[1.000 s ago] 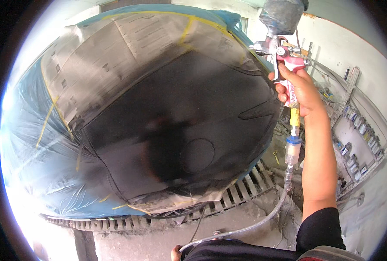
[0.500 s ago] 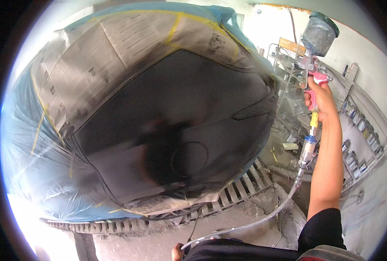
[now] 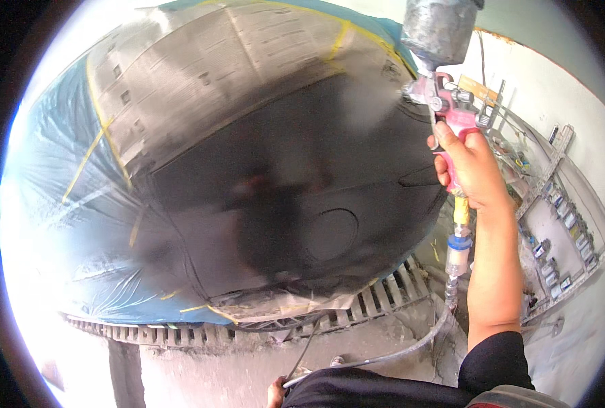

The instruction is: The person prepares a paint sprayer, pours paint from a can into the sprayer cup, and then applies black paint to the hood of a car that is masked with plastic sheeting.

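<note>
My right hand is wrapped round the pink handle of a spray gun, its fingers at the trigger. A grey paint cup tops the gun, and pale mist spreads from the nozzle toward the upper right of a dark car panel. Below the handle hang a yellow fitting and a clear, blue-topped inline filter. From there an air hose curves down to my left hand, which is closed on it at the lower edge, partly cut off.
Masking paper, yellow tape and blue plastic sheeting surround the panel. A slatted floor grate runs beneath the car. To the right, a metal rack and several small cans stand by the wall.
My right hand has moved left with the spray gun, bringing it over the panel's upper right edge. Mist now shows at the nozzle. The view has shifted slightly; my left hand still holds the hose.
</note>
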{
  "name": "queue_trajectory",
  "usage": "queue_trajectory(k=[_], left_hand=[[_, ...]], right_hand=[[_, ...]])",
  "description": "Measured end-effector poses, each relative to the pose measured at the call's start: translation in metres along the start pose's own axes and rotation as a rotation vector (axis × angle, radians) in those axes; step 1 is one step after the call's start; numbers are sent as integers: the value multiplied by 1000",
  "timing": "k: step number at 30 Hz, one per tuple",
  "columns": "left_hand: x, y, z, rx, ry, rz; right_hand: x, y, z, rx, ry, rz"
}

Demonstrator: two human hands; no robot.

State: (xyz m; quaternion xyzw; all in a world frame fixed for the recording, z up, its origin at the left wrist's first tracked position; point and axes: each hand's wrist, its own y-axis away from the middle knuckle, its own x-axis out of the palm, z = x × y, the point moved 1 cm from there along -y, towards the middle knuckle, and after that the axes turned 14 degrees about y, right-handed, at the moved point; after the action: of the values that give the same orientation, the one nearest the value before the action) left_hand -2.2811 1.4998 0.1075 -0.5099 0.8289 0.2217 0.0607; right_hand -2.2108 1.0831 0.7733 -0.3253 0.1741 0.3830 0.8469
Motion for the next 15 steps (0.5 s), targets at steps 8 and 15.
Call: queue_trajectory(k=[8,15], left_hand=[[-51,37,-2,-192,51,-61],[-73,60,43,-232,102,-128]], right_hand=[[107,28,93,-100,-62,211],[193,61,154,-276,-150,398]])
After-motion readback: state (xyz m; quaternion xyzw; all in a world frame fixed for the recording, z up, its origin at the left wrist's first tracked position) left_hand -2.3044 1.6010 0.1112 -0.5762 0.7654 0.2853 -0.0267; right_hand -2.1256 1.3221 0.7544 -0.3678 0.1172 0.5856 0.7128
